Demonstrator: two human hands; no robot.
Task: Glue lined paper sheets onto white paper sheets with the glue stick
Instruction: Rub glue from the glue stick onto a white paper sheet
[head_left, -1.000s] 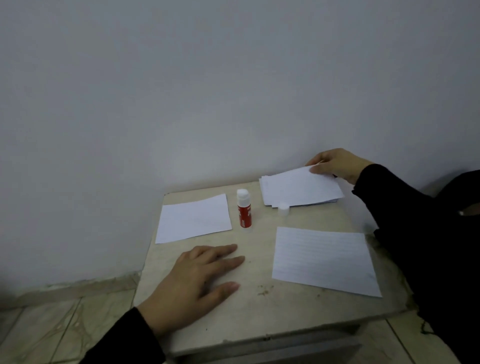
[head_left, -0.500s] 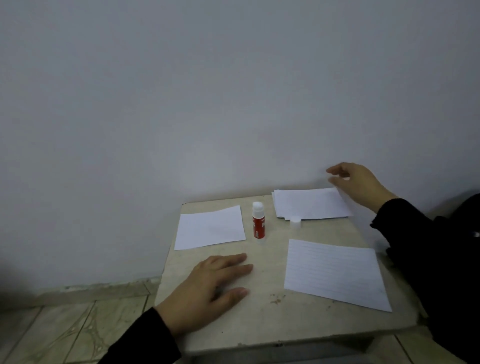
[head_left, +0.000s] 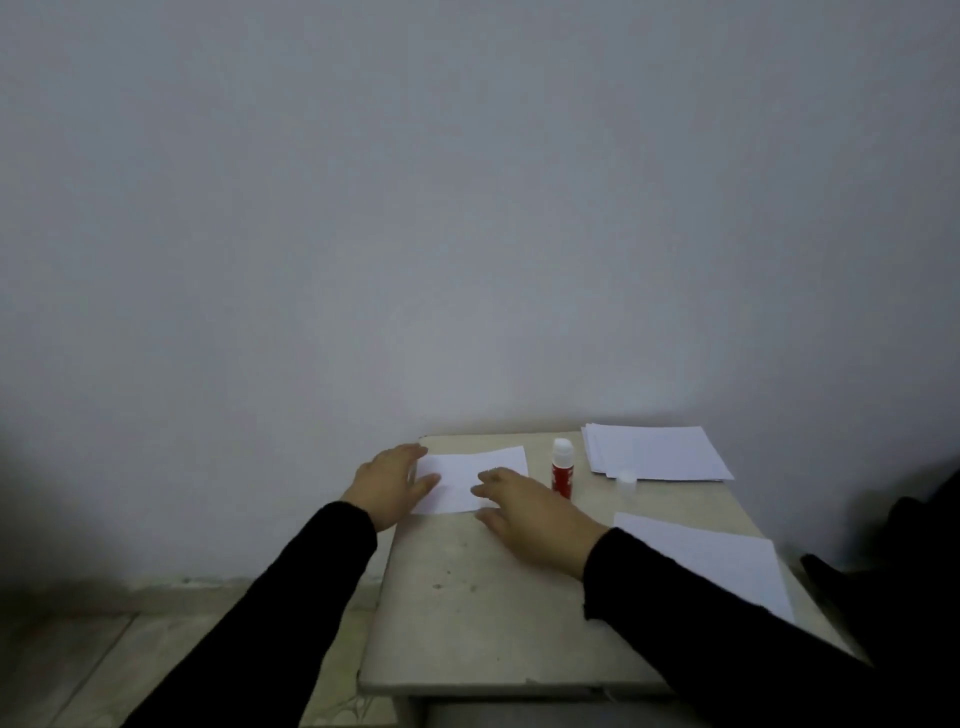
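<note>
My right hand (head_left: 524, 512) has come away from the stack of sheets (head_left: 657, 452) at the far right and now lies with its fingers stretched out on the near right part of the white paper sheet (head_left: 470, 475); my left hand (head_left: 392, 483) has slid up from the bare table (head_left: 467, 597) to the sheet's left edge, fingers straight and flat, holding nothing. Both hands only rest on the paper, neither grips it. To take this sheet well, I judge I should press lightly with both palms and slide it toward me as one flat piece, keeping its edges square so it does not crease or skate off the left rim just beyond my left hand. The glue stick (head_left: 562, 470) stands upright and uncapped just to the right of my right fingertips, close enough to knock over with a careless sweep. Its small white cap (head_left: 626, 480) sits farther right, touching the near edge of the stack. The lined paper sheet (head_left: 717, 558) lies beside my right forearm, partly under the sleeve (head_left: 727, 623), waiting for glue.
</note>
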